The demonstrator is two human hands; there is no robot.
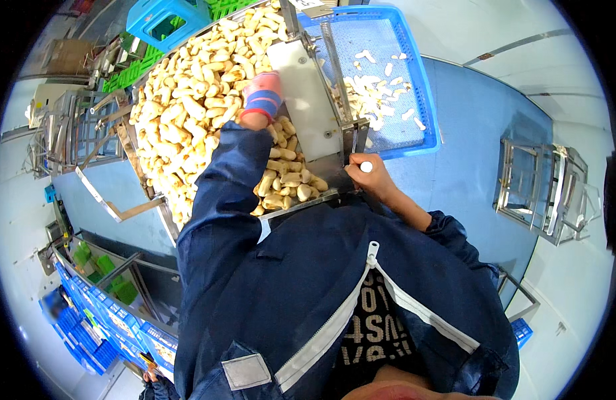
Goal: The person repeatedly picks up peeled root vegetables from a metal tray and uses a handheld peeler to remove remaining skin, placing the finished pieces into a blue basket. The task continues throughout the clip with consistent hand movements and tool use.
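A heap of pale, stubby mushrooms [188,110] covers the metal worktable before me. My left hand [262,93], in a pink and blue striped glove, reaches among them beside a white plastic board [308,95]. Its fingers are mostly hidden, so I cannot tell whether they hold anything. My right hand [375,176] is wrapped around the lever handle of a cutter, and the handle's round white end [366,167] shows at the fist. A coil spring [334,70] runs along the cutter's right side. Beyond it, white cut pieces [368,97] lie in a blue perforated crate [432,120].
A light-blue plastic stool [163,22] stands past the heap near a green slatted pallet [133,70]. Bent metal bars [120,215] jut out left of the table. Blue crates [113,315] are lined up at lower left, near another person's hand [150,374]. Metal frames [523,175] are at right.
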